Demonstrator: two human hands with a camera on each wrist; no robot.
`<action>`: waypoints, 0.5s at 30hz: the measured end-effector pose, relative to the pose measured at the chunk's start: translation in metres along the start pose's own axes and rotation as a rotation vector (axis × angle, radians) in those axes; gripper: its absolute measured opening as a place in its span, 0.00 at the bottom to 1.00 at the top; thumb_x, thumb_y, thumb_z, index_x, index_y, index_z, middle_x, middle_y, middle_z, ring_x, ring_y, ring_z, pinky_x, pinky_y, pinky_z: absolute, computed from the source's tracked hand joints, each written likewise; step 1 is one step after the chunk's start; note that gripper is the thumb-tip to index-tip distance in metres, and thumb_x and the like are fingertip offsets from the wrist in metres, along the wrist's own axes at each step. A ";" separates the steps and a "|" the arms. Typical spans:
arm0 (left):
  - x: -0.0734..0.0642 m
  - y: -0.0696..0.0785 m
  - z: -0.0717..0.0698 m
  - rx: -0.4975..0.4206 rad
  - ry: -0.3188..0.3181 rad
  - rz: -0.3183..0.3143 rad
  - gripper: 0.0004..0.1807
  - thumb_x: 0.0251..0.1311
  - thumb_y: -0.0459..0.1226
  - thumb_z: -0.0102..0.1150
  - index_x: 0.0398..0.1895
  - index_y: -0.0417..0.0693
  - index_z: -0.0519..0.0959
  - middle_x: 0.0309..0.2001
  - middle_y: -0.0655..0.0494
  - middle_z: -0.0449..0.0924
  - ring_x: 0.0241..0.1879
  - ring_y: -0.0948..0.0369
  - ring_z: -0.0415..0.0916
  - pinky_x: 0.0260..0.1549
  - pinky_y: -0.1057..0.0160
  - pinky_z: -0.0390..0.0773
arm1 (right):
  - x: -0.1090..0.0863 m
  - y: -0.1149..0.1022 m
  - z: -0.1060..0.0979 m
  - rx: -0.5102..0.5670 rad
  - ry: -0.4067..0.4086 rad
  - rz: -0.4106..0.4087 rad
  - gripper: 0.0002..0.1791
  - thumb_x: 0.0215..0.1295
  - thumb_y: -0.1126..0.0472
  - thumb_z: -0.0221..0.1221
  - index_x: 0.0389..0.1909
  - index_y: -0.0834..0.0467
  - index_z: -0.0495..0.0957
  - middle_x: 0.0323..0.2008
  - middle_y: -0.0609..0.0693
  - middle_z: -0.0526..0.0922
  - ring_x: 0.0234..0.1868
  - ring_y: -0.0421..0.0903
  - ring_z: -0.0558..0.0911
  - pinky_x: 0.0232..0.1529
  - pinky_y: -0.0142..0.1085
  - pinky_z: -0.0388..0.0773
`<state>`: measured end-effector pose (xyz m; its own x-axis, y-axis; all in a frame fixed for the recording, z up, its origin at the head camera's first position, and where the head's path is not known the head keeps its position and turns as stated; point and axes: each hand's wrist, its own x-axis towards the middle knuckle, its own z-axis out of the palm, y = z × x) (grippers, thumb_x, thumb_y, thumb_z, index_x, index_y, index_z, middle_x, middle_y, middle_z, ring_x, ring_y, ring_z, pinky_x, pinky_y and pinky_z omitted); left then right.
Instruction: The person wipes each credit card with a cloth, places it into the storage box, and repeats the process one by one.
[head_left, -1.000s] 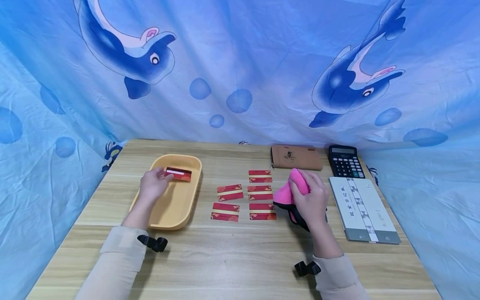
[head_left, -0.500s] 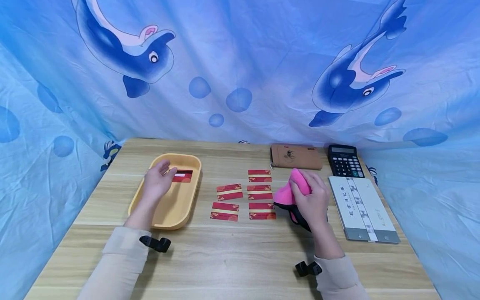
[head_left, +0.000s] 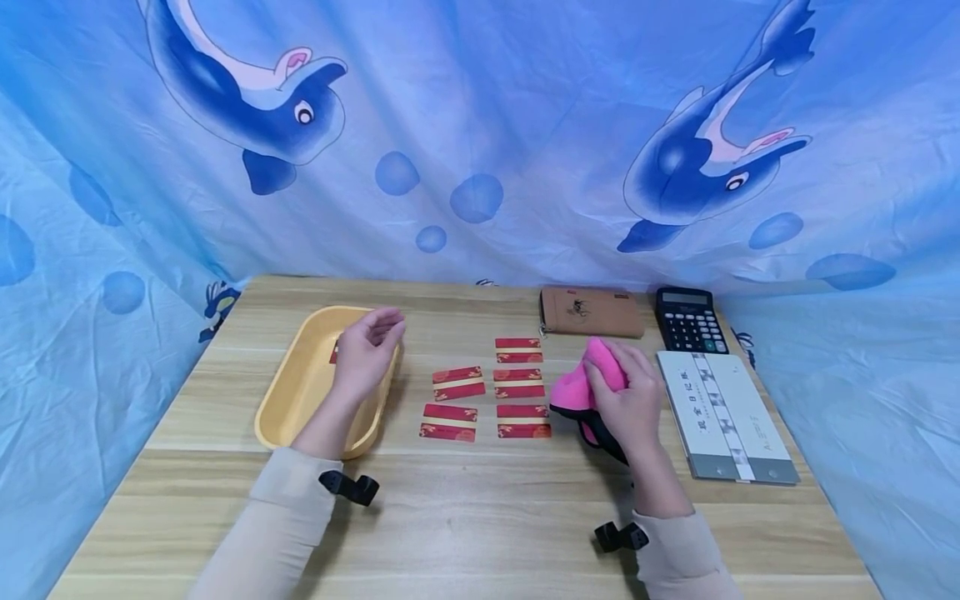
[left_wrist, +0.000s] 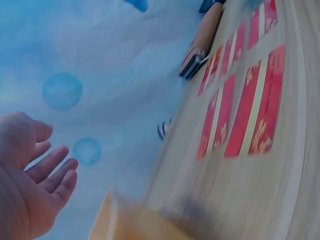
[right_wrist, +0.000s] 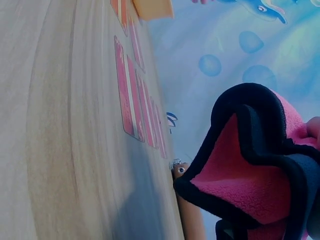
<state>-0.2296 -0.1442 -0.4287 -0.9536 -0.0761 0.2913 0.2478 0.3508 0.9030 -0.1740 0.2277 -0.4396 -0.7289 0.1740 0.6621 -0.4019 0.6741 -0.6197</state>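
My left hand point(head_left: 363, 354) is over the right side of a yellow plastic tray point(head_left: 303, 400), its fingers loosely bent with nothing between them. A sliver of a red card point(head_left: 333, 352) inside the tray shows beside that hand; the rest is hidden behind it. On the right, my right hand point(head_left: 632, 400) grips a bunched pink cloth point(head_left: 573, 392) with black edging, raised over the table. Its fuzzy pink side and folded black border point(right_wrist: 250, 95) show large in the right wrist view. Several red-and-gold cards point(head_left: 519, 383) lie flat between the two hands, in two columns.
A brown zip wallet point(head_left: 592, 312) lies at the table's back edge, beside a black calculator point(head_left: 688, 321). In front of the calculator is a pale notebook point(head_left: 727, 417) with a patterned band. A blue dolphin-print curtain point(head_left: 480, 133) hangs behind the table.
The left hand has let go of the red card in the tray and moved right, toward the tray's right rim. The right hand keeps its grip on the pink cloth, almost still.
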 end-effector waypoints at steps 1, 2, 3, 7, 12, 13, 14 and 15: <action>0.000 0.002 0.004 0.007 -0.011 0.031 0.14 0.69 0.32 0.61 0.54 0.33 0.80 0.50 0.40 0.84 0.50 0.49 0.82 0.54 0.54 0.81 | 0.000 0.000 0.000 0.002 -0.002 -0.005 0.22 0.58 0.67 0.72 0.55 0.62 0.84 0.49 0.58 0.85 0.48 0.54 0.82 0.46 0.22 0.73; -0.001 0.004 0.009 0.011 -0.027 0.060 0.14 0.68 0.32 0.62 0.53 0.33 0.81 0.49 0.40 0.84 0.49 0.49 0.82 0.53 0.52 0.81 | 0.000 0.001 0.000 0.004 -0.004 -0.011 0.22 0.58 0.67 0.72 0.54 0.63 0.84 0.49 0.58 0.85 0.48 0.55 0.82 0.46 0.22 0.73; -0.001 0.007 0.014 0.012 -0.047 0.089 0.13 0.68 0.31 0.62 0.52 0.33 0.81 0.48 0.40 0.85 0.48 0.49 0.83 0.53 0.51 0.81 | 0.000 0.001 -0.001 0.004 -0.005 -0.014 0.22 0.58 0.67 0.72 0.54 0.63 0.84 0.49 0.58 0.85 0.48 0.55 0.82 0.46 0.21 0.72; -0.002 0.016 0.033 0.012 -0.158 0.140 0.13 0.69 0.33 0.62 0.53 0.37 0.82 0.48 0.44 0.85 0.48 0.52 0.83 0.53 0.52 0.82 | 0.001 0.004 -0.002 0.014 -0.001 -0.027 0.21 0.58 0.67 0.72 0.54 0.64 0.84 0.49 0.58 0.85 0.48 0.55 0.83 0.47 0.21 0.72; -0.006 0.023 0.057 0.041 -0.268 0.094 0.15 0.71 0.37 0.61 0.57 0.44 0.81 0.49 0.51 0.84 0.50 0.56 0.81 0.52 0.55 0.82 | 0.000 0.005 -0.004 0.020 -0.011 -0.043 0.22 0.58 0.68 0.72 0.55 0.62 0.84 0.49 0.57 0.85 0.47 0.54 0.83 0.47 0.20 0.72; -0.007 0.023 0.062 0.049 -0.280 0.083 0.15 0.71 0.38 0.60 0.58 0.45 0.81 0.49 0.52 0.84 0.50 0.57 0.80 0.52 0.56 0.82 | 0.000 0.005 -0.004 0.022 -0.015 -0.043 0.22 0.58 0.67 0.72 0.55 0.62 0.84 0.49 0.57 0.85 0.47 0.54 0.83 0.46 0.20 0.72; -0.007 0.022 0.066 0.052 -0.289 0.073 0.15 0.71 0.38 0.61 0.58 0.46 0.81 0.49 0.53 0.84 0.51 0.57 0.80 0.52 0.56 0.82 | -0.001 0.005 -0.005 0.024 -0.022 -0.040 0.22 0.58 0.67 0.72 0.55 0.61 0.84 0.50 0.56 0.85 0.47 0.53 0.82 0.46 0.20 0.72; -0.008 0.021 0.071 0.053 -0.297 0.064 0.15 0.71 0.38 0.60 0.58 0.46 0.81 0.49 0.54 0.84 0.51 0.57 0.80 0.52 0.56 0.82 | -0.002 0.005 -0.005 0.027 -0.026 -0.038 0.22 0.59 0.67 0.72 0.56 0.60 0.84 0.50 0.56 0.85 0.48 0.53 0.82 0.45 0.20 0.72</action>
<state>-0.2289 -0.0700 -0.4348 -0.9465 0.2213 0.2349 0.3072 0.3948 0.8659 -0.1722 0.2345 -0.4418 -0.7272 0.1296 0.6741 -0.4440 0.6602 -0.6059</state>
